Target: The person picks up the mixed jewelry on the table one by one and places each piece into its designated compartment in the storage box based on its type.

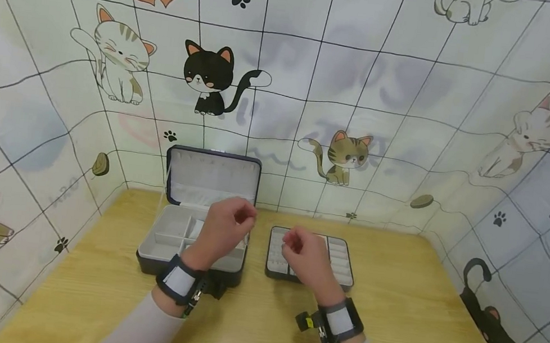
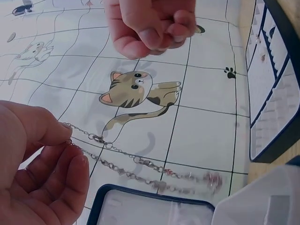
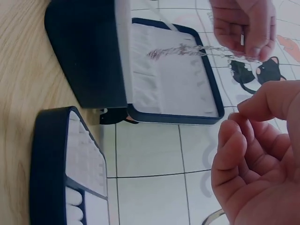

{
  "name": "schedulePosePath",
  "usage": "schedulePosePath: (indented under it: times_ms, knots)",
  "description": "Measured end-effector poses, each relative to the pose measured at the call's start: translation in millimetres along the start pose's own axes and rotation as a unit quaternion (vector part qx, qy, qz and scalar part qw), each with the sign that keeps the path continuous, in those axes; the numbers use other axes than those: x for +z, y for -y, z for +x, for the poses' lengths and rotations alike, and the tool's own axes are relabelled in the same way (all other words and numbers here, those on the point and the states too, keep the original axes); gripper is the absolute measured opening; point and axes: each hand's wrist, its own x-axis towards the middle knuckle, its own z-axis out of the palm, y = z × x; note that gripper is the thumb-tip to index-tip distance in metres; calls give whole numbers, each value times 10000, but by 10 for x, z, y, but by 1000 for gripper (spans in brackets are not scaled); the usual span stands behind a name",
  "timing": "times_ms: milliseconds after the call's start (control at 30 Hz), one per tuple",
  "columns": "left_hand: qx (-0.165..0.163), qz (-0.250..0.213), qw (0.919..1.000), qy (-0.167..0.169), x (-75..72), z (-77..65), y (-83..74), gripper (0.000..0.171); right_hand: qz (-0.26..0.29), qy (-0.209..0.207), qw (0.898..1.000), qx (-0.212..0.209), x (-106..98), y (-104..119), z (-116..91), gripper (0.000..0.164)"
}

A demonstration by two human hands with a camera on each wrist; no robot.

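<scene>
In the left wrist view, my left hand [image 2: 44,159] pinches a thin silver chain bracelet [image 2: 124,171] with small pale and pinkish charms between thumb and index finger. The bracelet hangs doubled, its clasp [image 2: 98,139] a little below the fingertips. In the head view, the left hand is over a dark jewelry box [image 1: 154,266] with a raised white-lined lid [image 1: 213,174]. My right hand [image 1: 310,257] is raised over a shallow jewelry tray [image 1: 278,275]. Its fingers are curled, thumb tip at the index finger [image 3: 229,136], nothing visible between them.
The box has white compartments [image 1: 169,227] and stands at the left of the wooden table [image 1: 391,309]. To its right lies the tray, with ring rolls [image 1: 341,261] and small sections. A cat-printed cloth [image 1: 282,110] hangs behind and at both sides.
</scene>
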Motion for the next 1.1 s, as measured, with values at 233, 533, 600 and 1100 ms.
schedulePosePath:
  times_ms: [233,533,600,1100]
  knots:
    - [163,318,9991,-230,-54,4,88,11,-50,-131,9999,-80,287,32,249,9]
    - [278,591,9977,-160,-51,40,96,11,50,-699,9973,-214,600,116,565,23]
    - [211,658,9974,-190,-80,43,105,11,-126,-707,9970,-281,684,127,614,30]
    - [-88,729,9971,-220,-126,28,174,10,-1514,53,9878,-359,915,-42,920,71]
